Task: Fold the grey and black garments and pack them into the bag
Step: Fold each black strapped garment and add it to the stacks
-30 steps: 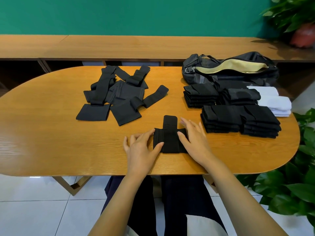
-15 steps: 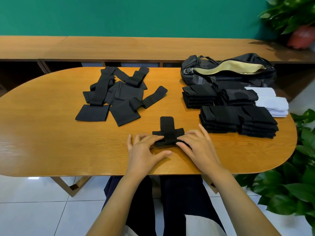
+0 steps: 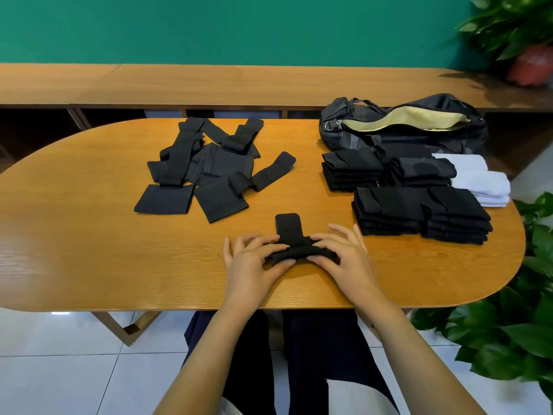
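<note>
The garment (image 3: pixel 288 226) lies at the near centre of the worktop (image 3: pixel 89 250), its folded band pinched at either end by the left hand (image 3: pixel 253 263) and right hand (image 3: pixel 344 259). Judged soft, light and springy: grip the 2 ends, not the loose tab.

Setting: indoor room, office-lounge or studio type; exact use unclear to me.
- Wall (image 3: pixel 239 25): teal-green, plain painted.
- Wooden counter (image 3: pixel 209 85): long, runs along wall, dark open cubbies beneath.
- Oval wooden table (image 3: pixel 89 235): I sit at it.
- Floor tiles (image 3: pixel 59 369): white, glossy.
- Potted plant (image 3: pixel 508 25): red pot, on counter.
- Leafy plant (image 3: pixel 508 324): beside table, my right.
</note>
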{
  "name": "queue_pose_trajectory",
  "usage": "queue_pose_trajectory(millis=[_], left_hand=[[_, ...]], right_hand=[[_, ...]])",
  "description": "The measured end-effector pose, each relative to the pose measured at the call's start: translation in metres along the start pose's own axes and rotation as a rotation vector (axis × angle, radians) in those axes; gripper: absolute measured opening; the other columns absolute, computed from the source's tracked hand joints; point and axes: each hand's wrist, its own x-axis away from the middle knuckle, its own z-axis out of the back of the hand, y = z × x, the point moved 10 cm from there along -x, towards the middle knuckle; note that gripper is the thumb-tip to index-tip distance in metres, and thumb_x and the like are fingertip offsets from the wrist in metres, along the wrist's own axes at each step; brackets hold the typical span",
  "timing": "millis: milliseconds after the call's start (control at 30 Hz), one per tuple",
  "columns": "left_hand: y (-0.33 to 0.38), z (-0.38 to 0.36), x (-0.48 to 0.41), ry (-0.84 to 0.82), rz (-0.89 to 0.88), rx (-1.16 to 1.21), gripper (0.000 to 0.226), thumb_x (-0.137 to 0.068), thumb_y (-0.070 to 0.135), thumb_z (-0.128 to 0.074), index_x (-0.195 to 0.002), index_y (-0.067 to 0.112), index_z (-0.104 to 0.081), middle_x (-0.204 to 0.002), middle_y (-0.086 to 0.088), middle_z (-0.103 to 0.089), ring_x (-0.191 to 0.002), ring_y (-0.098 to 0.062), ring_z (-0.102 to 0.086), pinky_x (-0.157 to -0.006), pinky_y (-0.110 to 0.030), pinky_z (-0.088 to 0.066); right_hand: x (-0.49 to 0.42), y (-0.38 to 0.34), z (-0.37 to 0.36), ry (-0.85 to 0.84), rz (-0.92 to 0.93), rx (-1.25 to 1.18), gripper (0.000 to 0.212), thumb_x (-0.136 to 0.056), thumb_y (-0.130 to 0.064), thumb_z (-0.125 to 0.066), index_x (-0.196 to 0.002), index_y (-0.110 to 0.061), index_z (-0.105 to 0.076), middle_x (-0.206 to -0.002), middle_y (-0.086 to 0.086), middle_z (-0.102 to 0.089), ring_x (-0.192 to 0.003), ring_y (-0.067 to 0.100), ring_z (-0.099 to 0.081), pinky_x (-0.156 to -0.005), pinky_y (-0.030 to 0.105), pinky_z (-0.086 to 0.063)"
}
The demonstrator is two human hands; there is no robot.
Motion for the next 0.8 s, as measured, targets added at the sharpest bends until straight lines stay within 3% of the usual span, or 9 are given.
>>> queue_pose_trajectory(millis=[100,167,233,300,400,500,633,733,800], left_hand=[[-0.003,0.001,0.0,0.013,0.037,0.003,0.025,-0.083,0.044,-0.069,-0.106,0.035,-0.072,-0.109,0.032,-0.053,-0.125,-0.007,-0.038,-0.117,-0.049,-0.001],[-0.005,0.002,0.001,0.027,0.047,0.027,0.022,-0.084,0.044,-0.067,-0.102,0.034,-0.073,-0.102,0.033,-0.056,-0.119,-0.004,-0.04,-0.117,-0.049,-0.002],[-0.008,0.004,0.001,0.051,0.062,0.051,0.019,-0.084,0.043,-0.067,-0.095,0.031,-0.074,-0.09,0.033,-0.055,-0.111,-0.001,-0.041,-0.117,-0.048,-0.004],[-0.01,0.005,0.001,0.067,0.089,0.07,0.021,-0.084,0.045,-0.066,-0.094,0.028,-0.073,-0.087,0.027,-0.055,-0.107,-0.001,-0.043,-0.118,-0.047,-0.005],[-0.012,0.006,0.002,0.072,0.109,0.068,0.034,-0.085,0.049,-0.061,-0.113,0.029,-0.065,-0.086,0.017,-0.061,-0.103,0.002,-0.045,-0.119,-0.047,-0.006],[-0.015,0.006,0.003,0.08,0.14,0.069,0.056,-0.085,0.044,-0.066,-0.136,0.028,-0.05,-0.082,0.014,-0.064,-0.104,0.004,-0.042,-0.12,-0.045,-0.006],[-0.016,0.008,0.003,0.099,0.169,0.018,0.071,-0.083,0.045,-0.069,-0.145,0.028,-0.039,-0.096,0.02,-0.059,-0.109,-0.003,-0.044,-0.119,-0.045,-0.009],[-0.016,0.012,0.003,0.129,0.17,-0.018,0.07,-0.084,0.049,-0.067,-0.145,0.027,-0.04,-0.116,0.015,-0.055,-0.117,-0.01,-0.043,-0.117,-0.049,-0.016],[-0.017,0.014,0.004,0.153,0.184,-0.013,0.065,-0.087,0.048,-0.063,-0.143,0.025,-0.042,-0.126,0.009,-0.054,-0.124,-0.014,-0.041,-0.116,-0.051,-0.02]], right_hand=[[0.002,0.004,0.002,0.009,-0.068,-0.034,0.03,-0.084,-0.05,-0.061,-0.106,-0.032,-0.071,-0.121,-0.028,-0.05,-0.133,-0.001,-0.027,-0.12,0.036,-0.002],[0.004,0.008,0.002,0.002,-0.117,-0.039,0.041,-0.08,-0.062,-0.056,-0.112,-0.038,-0.067,-0.132,-0.016,-0.048,-0.141,0.009,-0.021,-0.117,0.03,-0.002],[0.005,0.012,0.001,-0.013,-0.163,-0.035,0.035,-0.081,-0.056,-0.062,-0.112,-0.041,-0.062,-0.133,-0.014,-0.045,-0.142,0.012,-0.018,-0.114,0.029,-0.006],[0.003,0.014,0.002,0.004,-0.163,-0.036,0.029,-0.085,-0.047,-0.063,-0.111,-0.035,-0.059,-0.123,-0.011,-0.052,-0.137,0.016,-0.032,-0.117,0.03,-0.01],[0.003,0.018,0.004,0.039,-0.208,-0.051,0.028,-0.09,-0.041,-0.059,-0.112,-0.025,-0.058,-0.107,-0.006,-0.057,-0.123,0.017,-0.046,-0.114,0.037,-0.028],[0.004,0.02,0.007,0.059,-0.248,-0.025,0.038,-0.092,-0.037,-0.06,-0.127,-0.024,-0.054,-0.102,-0.005,-0.057,-0.112,0.015,-0.049,-0.094,0.031,-0.042],[0.003,0.014,0.01,0.081,-0.266,-0.011,0.055,-0.091,-0.031,-0.063,-0.142,-0.02,-0.044,-0.113,-0.006,-0.052,-0.11,0.009,-0.046,-0.09,0.023,-0.038],[0.002,-0.005,0.014,0.094,-0.158,0.177,0.05,-0.094,-0.034,-0.059,-0.139,-0.018,-0.048,-0.13,-0.002,-0.053,-0.125,0.014,-0.039,-0.099,0.027,-0.036],[0.002,-0.024,0.009,0.057,-0.063,0.329,0.045,-0.096,-0.04,-0.051,-0.136,-0.02,-0.052,-0.13,-0.002,-0.056,-0.123,0.015,-0.043,-0.098,0.031,-0.038]])
